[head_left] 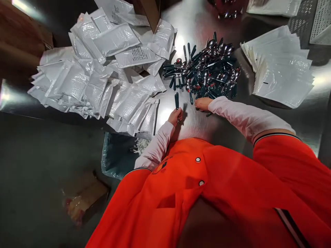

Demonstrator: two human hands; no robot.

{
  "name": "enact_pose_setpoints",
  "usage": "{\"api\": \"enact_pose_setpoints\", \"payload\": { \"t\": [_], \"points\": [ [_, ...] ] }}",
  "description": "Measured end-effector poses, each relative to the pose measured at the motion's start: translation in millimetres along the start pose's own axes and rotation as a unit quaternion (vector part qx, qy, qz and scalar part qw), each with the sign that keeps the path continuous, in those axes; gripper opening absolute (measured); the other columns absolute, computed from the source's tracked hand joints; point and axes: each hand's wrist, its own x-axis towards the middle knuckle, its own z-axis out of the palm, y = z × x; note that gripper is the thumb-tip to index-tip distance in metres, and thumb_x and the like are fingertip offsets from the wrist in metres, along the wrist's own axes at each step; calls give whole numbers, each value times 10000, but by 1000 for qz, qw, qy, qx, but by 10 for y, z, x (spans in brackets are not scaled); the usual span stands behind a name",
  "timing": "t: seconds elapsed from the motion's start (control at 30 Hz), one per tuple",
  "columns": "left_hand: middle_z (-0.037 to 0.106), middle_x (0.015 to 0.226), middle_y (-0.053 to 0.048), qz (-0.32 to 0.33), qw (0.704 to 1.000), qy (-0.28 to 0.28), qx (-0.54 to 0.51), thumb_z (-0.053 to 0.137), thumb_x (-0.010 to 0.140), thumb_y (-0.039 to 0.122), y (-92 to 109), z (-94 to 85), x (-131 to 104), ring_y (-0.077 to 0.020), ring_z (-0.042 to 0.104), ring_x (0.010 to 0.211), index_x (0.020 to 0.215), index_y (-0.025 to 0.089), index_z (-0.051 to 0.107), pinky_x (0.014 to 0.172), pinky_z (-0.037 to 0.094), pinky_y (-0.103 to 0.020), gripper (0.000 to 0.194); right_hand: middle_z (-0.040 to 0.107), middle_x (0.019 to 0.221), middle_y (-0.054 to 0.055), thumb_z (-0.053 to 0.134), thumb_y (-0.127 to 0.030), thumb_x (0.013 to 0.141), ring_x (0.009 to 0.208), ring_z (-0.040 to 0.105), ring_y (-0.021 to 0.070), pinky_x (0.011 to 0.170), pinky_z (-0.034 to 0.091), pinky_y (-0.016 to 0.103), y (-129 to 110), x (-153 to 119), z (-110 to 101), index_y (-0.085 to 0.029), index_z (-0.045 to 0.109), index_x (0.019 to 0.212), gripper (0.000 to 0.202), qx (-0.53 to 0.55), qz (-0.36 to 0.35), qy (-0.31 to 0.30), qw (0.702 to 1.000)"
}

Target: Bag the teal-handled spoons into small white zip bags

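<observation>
Two-handed, apparently collecting: clutched dark-handled cutlery point(177, 100) in left hand point(176, 116) beside utensil pile point(204, 70); rested right hand point(203, 104) at its near edge, indiscernible whether gripping; next, likely needed disentangling

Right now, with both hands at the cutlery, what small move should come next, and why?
Probably the right hand should draw one piece from the pile of green-handled cutlery: its fingers are at the pile's near edge, and the left hand, just apart from the pile, holds some green-handled utensils.
</observation>
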Motion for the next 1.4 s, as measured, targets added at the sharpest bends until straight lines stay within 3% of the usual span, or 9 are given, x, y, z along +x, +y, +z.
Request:
{"api": "enact_pose_setpoints", "payload": {
  "t": [0.23, 0.47, 0.6, 0.67, 0.8, 0.9, 1.03, 1.23, 1.4],
  "points": [
    [309, 501, 69, 51, 998, -36, 14, 460, 1069, 270, 180, -29, 148, -36, 225, 406, 714, 146, 537, 414, 186, -177, 383, 720, 994, 81, 723, -94, 802, 934, 658, 217, 830, 477, 296, 57, -133, -566, -132, 757, 928, 136, 197, -25, 108, 974],
    [736, 889, -61, 50, 997, -53, 11, 524, 1027, 243, 188, 82, 281, -76, 555, 565, 1061, 132, 648, 427, 268, -196, 170, 537, 567, -33, 647, -154, 917, 509, 472, 70, 546, 411, 218, -104, -120, -901, -114, 628, 738, 184, 478, 183, 168, 842],
    [692, 688, -53, -47, 991, -127, 19, 588, 990, 395, 22, 180, 281, -160, 643, 566, 987, 131, 639, 495, 418, -229, 270, 511, 521, -42, 658, -115, 911, 471, 440, 49, 489, 376, 188, -260, -47, -897, -164, 506, 626, 327, 610, 257, 190, 725],
    [572, 543, 7, -72, 984, -161, 7, 614, 975, 428, -57, 188, 234, -179, 641, 541, 907, 147, 629, 522, 467, -254, 289, 524, 515, -36, 682, -113, 893, 470, 455, 59, 482, 388, 186, -313, -36, -845, -168, 504, 613, 337, 627, 251, 201, 710],
    [326, 425, 78, -101, 978, -179, -39, 559, 1020, 360, -135, 89, 141, -95, 428, 380, 625, 185, 472, 546, 498, -262, 441, 668, 678, 14, 692, -247, 924, 611, 600, 117, 648, 536, 241, -405, -55, -531, -131, 683, 871, 128, 612, 185, 235, 732],
    [251, 404, 77, -97, 985, -115, -79, 481, 1056, 370, -112, -61, 117, -66, 261, 340, 535, 210, 302, 460, 420, -233, 574, 749, 988, 100, 722, -276, 893, 935, 685, 210, 907, 543, 347, -521, -111, -152, -129, 716, 1174, 317, 475, 157, 223, 837],
    [200, 409, 71, -73, 988, -47, -129, 490, 1037, 495, -18, -284, 78, -69, 236, 342, 526, 200, 231, 414, 355, -216, 644, 741, 1007, 115, 746, -75, 781, 1070, 644, 255, 997, 460, 357, -625, -309, 277, -145, 773, 881, 124, 411, 208, 113, 880],
    [296, 469, 73, 3, 987, -39, -159, 646, 914, 620, 16, -484, 0, -65, 311, 401, 593, 188, 424, 479, 433, -224, 582, 646, 675, 77, 549, -131, 954, 619, 550, 145, 672, 492, 293, -504, -726, 532, -163, 680, 774, 225, 567, 332, 121, 744],
    [595, 666, 25, -11, 989, -57, -133, 856, 767, 400, -198, -279, 79, -83, 510, 512, 825, 180, 599, 477, 395, -201, 343, 616, 648, 34, 598, -200, 933, 578, 526, 119, 567, 491, 227, -987, -554, 470, -189, 627, 719, 216, 715, 299, 134, 618]
  ]
}}
